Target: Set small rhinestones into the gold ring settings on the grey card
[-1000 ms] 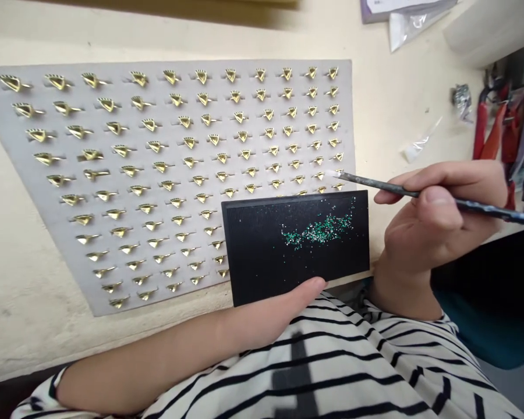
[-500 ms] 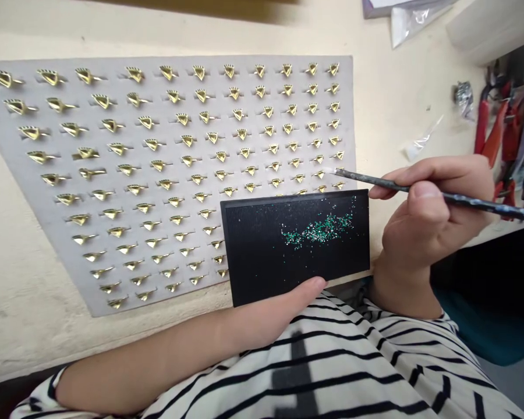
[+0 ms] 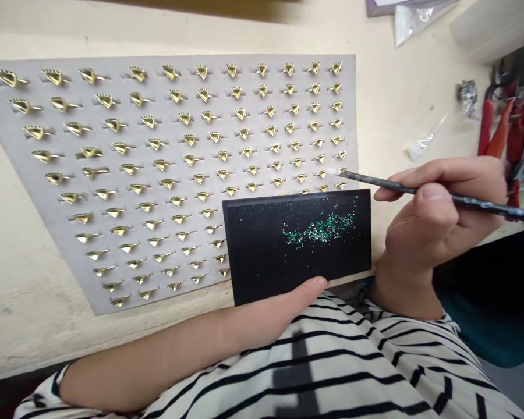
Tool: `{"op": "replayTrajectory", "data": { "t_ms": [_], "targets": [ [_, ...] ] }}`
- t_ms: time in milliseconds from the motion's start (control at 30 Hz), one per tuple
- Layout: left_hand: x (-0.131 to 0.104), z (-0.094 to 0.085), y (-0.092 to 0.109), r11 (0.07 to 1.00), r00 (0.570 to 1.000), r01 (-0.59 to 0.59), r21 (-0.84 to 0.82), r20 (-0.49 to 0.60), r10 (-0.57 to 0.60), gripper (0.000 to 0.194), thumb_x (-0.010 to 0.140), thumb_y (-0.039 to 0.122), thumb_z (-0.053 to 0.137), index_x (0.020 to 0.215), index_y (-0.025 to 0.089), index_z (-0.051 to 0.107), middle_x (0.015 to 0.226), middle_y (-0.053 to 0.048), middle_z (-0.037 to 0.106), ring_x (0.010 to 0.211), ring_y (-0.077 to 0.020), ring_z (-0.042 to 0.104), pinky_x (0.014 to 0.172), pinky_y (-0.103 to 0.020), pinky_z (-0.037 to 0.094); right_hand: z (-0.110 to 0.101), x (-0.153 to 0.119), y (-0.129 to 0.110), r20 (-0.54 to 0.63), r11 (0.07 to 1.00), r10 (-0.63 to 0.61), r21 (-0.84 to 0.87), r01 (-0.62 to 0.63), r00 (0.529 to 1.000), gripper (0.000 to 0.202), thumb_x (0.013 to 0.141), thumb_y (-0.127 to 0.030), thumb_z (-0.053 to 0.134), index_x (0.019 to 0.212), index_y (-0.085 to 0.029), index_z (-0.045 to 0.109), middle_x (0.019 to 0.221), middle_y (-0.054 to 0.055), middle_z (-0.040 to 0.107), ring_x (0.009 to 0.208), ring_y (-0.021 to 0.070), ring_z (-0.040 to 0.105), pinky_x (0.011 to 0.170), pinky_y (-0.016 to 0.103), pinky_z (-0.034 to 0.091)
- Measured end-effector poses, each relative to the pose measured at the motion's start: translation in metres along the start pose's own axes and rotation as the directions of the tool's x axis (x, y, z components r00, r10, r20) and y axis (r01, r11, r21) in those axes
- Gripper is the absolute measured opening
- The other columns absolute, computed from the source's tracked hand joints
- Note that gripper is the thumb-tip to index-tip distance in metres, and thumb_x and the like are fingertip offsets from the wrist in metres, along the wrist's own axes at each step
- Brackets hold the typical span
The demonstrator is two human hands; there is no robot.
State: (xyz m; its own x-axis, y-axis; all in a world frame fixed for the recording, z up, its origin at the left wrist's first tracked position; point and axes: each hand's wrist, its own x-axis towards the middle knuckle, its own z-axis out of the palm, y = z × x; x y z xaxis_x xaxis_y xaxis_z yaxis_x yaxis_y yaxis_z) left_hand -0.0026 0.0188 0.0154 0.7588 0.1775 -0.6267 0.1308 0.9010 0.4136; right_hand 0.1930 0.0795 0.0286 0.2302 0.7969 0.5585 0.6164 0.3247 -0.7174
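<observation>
My left hand [image 3: 299, 299] holds a black tray [image 3: 262, 256] from below, its thumb on the near edge and its other fingers hidden underneath. Small green and clear stones [image 3: 321, 230] are scattered on the tray. My right hand [image 3: 436, 203] pinches a dark, thin stick [image 3: 378, 184] with a pale tip. That tip is over the lower right part of a grey board [image 3: 148, 305], just above the tray's far edge. Rows of gold-coloured rings [image 3: 201, 71] with triangular tops stand in the board's slots. The tray covers the board's near right corner.
Red-handled pliers [image 3: 486, 125] and other tools stand at the right edge. Near them lie a crumpled silvery piece [image 3: 467, 96] and a small clear bag [image 3: 425, 139]. Another plastic bag [image 3: 421, 20] and a white rounded object [image 3: 491, 26] are at the far right.
The view has shifted slightly, so the board appears a little further right. My right hand has moved slightly right in the picture; the stick's tip stays beyond the tray's far edge.
</observation>
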Motion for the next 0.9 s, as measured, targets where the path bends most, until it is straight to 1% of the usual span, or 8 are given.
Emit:
{"op": "replayTrajectory", "data": {
  "t_ms": [100, 233, 333, 433, 500, 600, 767, 900],
  "targets": [
    [0.001, 0.0, -0.001, 1.0, 1.0, -0.008, 0.0, -0.003, 0.008, 0.061, 0.089, 0.06, 0.051, 0.138, 0.024, 0.059, 0.152, -0.001, 0.052, 0.151, -0.0252, 0.029, 0.127, -0.04, 0.011, 0.001, 0.0, -0.001, 0.013, 1.0, -0.001, -0.018, 0.002, 1.0, 0.015, 0.08, -0.016, 0.048, 0.073, -0.016, 0.061, 0.064, -0.003, 0.052, 0.053, 0.0064, 0.058, 0.045, 0.023, 0.041],
    [0.0, 0.0, -0.001, 1.0, 1.0, 0.007, -0.013, -0.006, -0.008, 0.062, 0.089, 0.061, 0.051, 0.138, 0.024, 0.059, 0.153, -0.001, 0.051, 0.152, -0.0261, 0.028, 0.127, -0.041, 0.012, 0.004, 0.0, 0.001, -0.014, 0.999, -0.029, -0.039, 0.029, 0.999, 0.018, 0.08, -0.017, 0.047, 0.07, -0.015, 0.061, 0.063, -0.004, 0.048, 0.051, 0.0029, 0.055, 0.046, 0.022, 0.04],
    [0.0, 0.0, 0.0, 0.999, 0.999, 0.034, -0.02, 0.016, -0.034, 0.061, 0.09, 0.062, 0.049, 0.136, 0.024, 0.061, 0.152, -0.001, 0.052, 0.15, -0.0274, 0.031, 0.127, -0.042, 0.013, 0.004, 0.0, 0.003, -0.042, 0.998, -0.035, -0.05, 0.033, 0.998, 0.018, 0.08, -0.018, 0.047, 0.071, -0.016, 0.062, 0.062, -0.003, 0.05, 0.051, 0.0049, 0.055, 0.044, 0.023, 0.039],
    [0.0, 0.001, 0.0, 0.999, 0.999, 0.04, -0.017, 0.001, -0.04, 0.06, 0.089, 0.062, 0.05, 0.134, 0.025, 0.062, 0.152, 0.0, 0.051, 0.151, -0.0267, 0.03, 0.127, -0.041, 0.012, 0.002, 0.0, 0.005, -0.055, 0.999, -0.025, -0.024, 0.024, 0.998, 0.016, 0.077, -0.016, 0.048, 0.071, -0.016, 0.064, 0.062, -0.001, 0.054, 0.05, 0.0075, 0.055, 0.042, 0.027, 0.039],
    [0.0, 0.001, 0.0, 0.999, 0.999, 0.038, -0.008, -0.012, -0.038, 0.06, 0.089, 0.062, 0.05, 0.134, 0.025, 0.062, 0.153, 0.001, 0.05, 0.151, -0.0264, 0.03, 0.127, -0.04, 0.01, 0.001, 0.0, 0.005, -0.045, 1.0, -0.031, -0.003, 0.031, 0.998, 0.016, 0.075, -0.014, 0.049, 0.07, -0.016, 0.064, 0.061, -0.001, 0.054, 0.049, 0.0079, 0.054, 0.042, 0.028, 0.039],
    [0.0, 0.001, -0.001, 0.999, 0.999, 0.032, -0.011, -0.014, -0.032, 0.06, 0.089, 0.062, 0.051, 0.135, 0.025, 0.061, 0.153, 0.001, 0.05, 0.151, -0.0262, 0.03, 0.127, -0.04, 0.009, 0.001, 0.0, 0.002, -0.035, 0.999, -0.04, -0.008, 0.04, 0.999, 0.017, 0.077, -0.014, 0.048, 0.07, -0.016, 0.064, 0.061, -0.002, 0.051, 0.05, 0.0064, 0.054, 0.044, 0.026, 0.039],
    [0.001, -0.001, -0.003, 0.999, 0.998, 0.053, -0.006, 0.019, -0.052, 0.061, 0.09, 0.062, 0.048, 0.135, 0.023, 0.061, 0.153, -0.001, 0.051, 0.15, -0.0272, 0.031, 0.127, -0.042, 0.011, 0.002, 0.0, -0.005, 0.023, 0.999, 0.014, -0.053, -0.012, 1.0, 0.019, 0.08, -0.013, 0.046, 0.072, -0.014, 0.063, 0.064, -0.003, 0.051, 0.054, 0.0024, 0.056, 0.05, 0.022, 0.042],
    [0.002, -0.002, -0.005, 0.999, 0.999, 0.041, 0.012, 0.006, -0.041, 0.062, 0.09, 0.062, 0.049, 0.137, 0.023, 0.059, 0.154, -0.001, 0.049, 0.151, -0.0272, 0.028, 0.127, -0.042, 0.01, 0.001, 0.0, -0.006, 0.06, 0.997, 0.039, -0.065, -0.035, 0.997, 0.017, 0.08, -0.014, 0.047, 0.075, -0.014, 0.063, 0.07, -0.004, 0.055, 0.056, 0.004, 0.06, 0.052, 0.024, 0.044]
  ]
}}
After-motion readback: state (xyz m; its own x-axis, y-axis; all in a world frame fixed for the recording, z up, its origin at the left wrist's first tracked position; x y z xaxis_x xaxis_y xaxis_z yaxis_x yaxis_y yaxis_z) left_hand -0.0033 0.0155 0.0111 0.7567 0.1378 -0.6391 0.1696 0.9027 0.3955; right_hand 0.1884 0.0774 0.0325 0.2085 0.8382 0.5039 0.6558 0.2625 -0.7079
